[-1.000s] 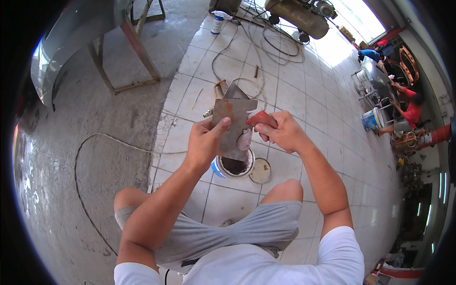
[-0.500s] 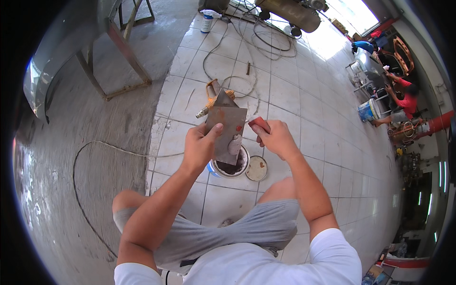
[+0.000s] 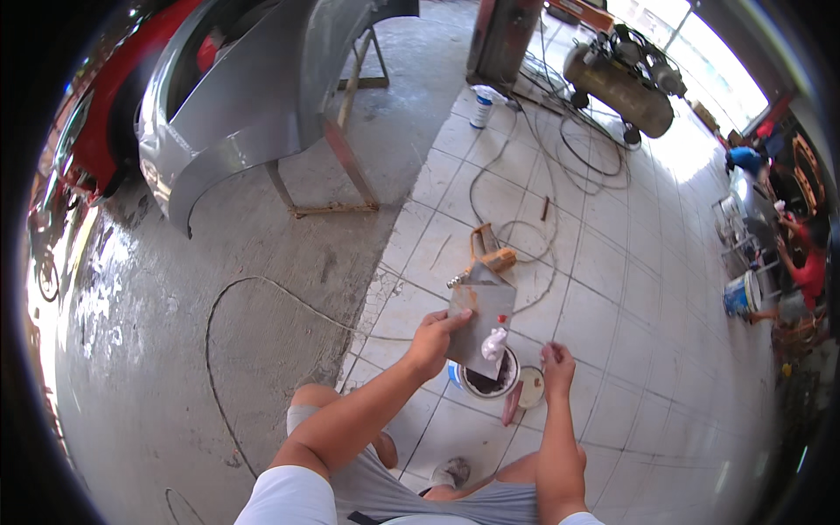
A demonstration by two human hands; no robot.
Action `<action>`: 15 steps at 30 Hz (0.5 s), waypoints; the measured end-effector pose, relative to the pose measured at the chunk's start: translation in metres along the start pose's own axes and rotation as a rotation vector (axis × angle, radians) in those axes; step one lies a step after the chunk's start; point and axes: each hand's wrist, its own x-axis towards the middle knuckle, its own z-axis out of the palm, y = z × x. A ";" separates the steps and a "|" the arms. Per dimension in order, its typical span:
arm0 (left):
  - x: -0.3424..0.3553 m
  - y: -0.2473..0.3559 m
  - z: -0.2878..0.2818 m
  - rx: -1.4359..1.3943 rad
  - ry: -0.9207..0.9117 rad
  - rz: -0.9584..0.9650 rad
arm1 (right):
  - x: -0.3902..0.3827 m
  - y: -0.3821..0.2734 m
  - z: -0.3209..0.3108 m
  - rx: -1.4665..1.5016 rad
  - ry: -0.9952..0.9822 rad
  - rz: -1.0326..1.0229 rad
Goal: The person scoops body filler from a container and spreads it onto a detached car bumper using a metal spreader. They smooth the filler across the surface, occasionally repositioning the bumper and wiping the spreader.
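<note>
L hand (image 3: pixel 430 343) w/ plate (image 3: pixel 472 331); tub (image 3: pixel 483 395) lbl (image 3: pixel 453 374) blue, illeg.

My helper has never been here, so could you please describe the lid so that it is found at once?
On the white tiles, look for the open tub under the plate in the left hand. Just right of the tub, left of the right hand, lies the lid. It is a flat, pale disc, unlike the deep tub and the long reddish strip beside it.
</note>
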 end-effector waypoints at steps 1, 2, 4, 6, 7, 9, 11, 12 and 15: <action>-0.007 0.004 0.009 -0.051 0.041 -0.025 | -0.025 -0.062 0.003 0.245 -0.128 -0.018; -0.022 0.022 0.026 -0.014 0.113 -0.037 | -0.049 -0.120 0.002 0.392 -0.240 -0.033; -0.062 0.054 0.057 -0.065 0.124 -0.041 | -0.090 -0.233 -0.011 0.476 -0.422 -0.214; -0.107 0.076 0.101 -0.125 0.108 -0.017 | -0.119 -0.317 -0.035 0.531 -0.549 -0.186; -0.130 0.099 0.128 -0.089 0.130 -0.007 | -0.127 -0.346 -0.047 0.519 -0.578 -0.247; -0.176 0.140 0.162 0.003 0.163 0.018 | -0.149 -0.395 -0.067 0.531 -0.593 -0.203; -0.221 0.168 0.195 0.096 0.156 0.035 | -0.176 -0.443 -0.092 0.384 -0.601 -0.266; -0.246 0.185 0.211 0.133 0.155 0.058 | -0.191 -0.468 -0.103 0.313 -0.607 -0.304; -0.314 0.236 0.257 0.237 0.124 0.143 | -0.232 -0.536 -0.130 0.136 -0.654 -0.358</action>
